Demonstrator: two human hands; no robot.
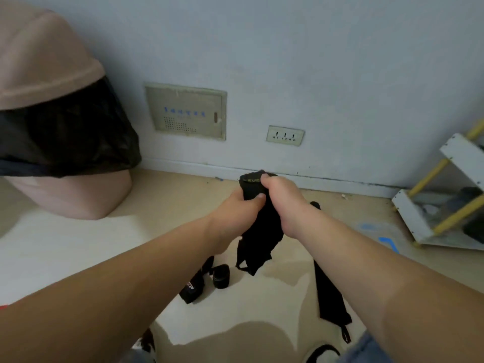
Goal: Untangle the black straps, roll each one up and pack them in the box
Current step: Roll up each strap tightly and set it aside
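Both my hands hold one black strap (pixel 258 242) up in front of me, above the floor. My left hand (pixel 237 208) grips it from the left with the thumb pressed on its upper part. My right hand (pixel 281 200) curls round its top end, where faint lettering shows. The strap's loose lower part hangs bunched below my wrists. On the floor lie a rolled black strap (pixel 221 276), a partly rolled strap with a white logo (pixel 193 286) and a long flat strap (pixel 328 289) to the right. No box is in view.
A pink bin with a black liner (pixel 60 132) stands at the left against the wall. A white and yellow rack (pixel 445 200) stands at the right. A wall panel (pixel 186 111) and a socket (pixel 285 135) are ahead. Blue tape (pixel 389 243) marks the floor.
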